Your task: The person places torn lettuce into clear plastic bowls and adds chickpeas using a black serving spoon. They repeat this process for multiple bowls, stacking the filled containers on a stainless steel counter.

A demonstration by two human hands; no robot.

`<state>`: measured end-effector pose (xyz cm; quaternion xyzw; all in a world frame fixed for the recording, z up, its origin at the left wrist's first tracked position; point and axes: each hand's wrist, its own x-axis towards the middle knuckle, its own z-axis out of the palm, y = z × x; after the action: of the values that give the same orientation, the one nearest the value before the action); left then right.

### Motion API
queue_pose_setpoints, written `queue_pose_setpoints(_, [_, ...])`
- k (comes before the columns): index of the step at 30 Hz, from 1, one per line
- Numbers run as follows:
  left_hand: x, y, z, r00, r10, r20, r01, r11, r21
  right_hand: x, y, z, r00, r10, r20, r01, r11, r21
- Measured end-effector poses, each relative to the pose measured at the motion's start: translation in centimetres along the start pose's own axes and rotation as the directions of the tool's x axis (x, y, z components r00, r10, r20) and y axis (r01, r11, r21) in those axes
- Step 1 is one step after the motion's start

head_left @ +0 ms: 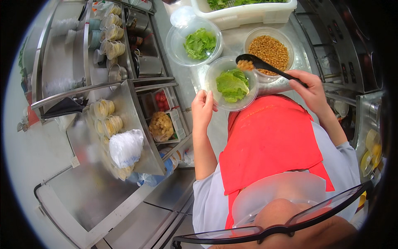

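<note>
Both apart, our right hand (310, 90) grips the spoon (267, 66), while our left hand (202, 107), hold unclear, meets a seemingly light, bendy bowl (253, 88) best held by its rim.

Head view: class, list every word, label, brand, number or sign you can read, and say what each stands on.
No text is readable here.
Red apron: faint yellowish marking, too blurred to read.
Black serving spoon: no readable marks.
Clear lettuce bowl: no readable marks.

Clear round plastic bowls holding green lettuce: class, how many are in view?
2. The nearer clear bowl is beside the left hand; the farther clear bowl lies beyond the first, leftward. Others could be hidden.
</note>
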<state>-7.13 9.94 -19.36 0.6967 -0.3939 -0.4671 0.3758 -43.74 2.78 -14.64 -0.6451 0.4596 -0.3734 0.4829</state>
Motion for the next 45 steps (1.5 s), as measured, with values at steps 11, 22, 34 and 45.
queue_pose_setpoints(11, [10.9, 7.1, -1.8, 0.933, 0.181, -0.311, -0.140, 0.979, 0.149, 2.5, 10.1, 3.0, 0.992, 0.057, 0.114, 0.031, 0.761, -0.648])
queue_pose_setpoints(22, [0.7, 6.7, -5.0, 0.983, 0.181, -0.011, -0.179, 0.962, -0.207, 0.9, 5.4, -3.2, 0.845, 0.534, 0.022, -0.534, 0.840, 0.093])
queue_pose_setpoints(34, [4.8, 4.6, -3.1, 0.984, 0.065, -0.163, -0.010, 0.948, 0.318, 2.4, 2.6, 1.0, 0.994, -0.104, 0.020, 0.089, 0.710, -0.698])
queue_pose_setpoints(45, [12.8, 6.1, -1.6, 0.931, 0.219, -0.291, -0.234, 0.972, -0.017, 1.2, 10.2, 1.0, 0.986, 0.163, -0.046, -0.169, 0.944, -0.283])
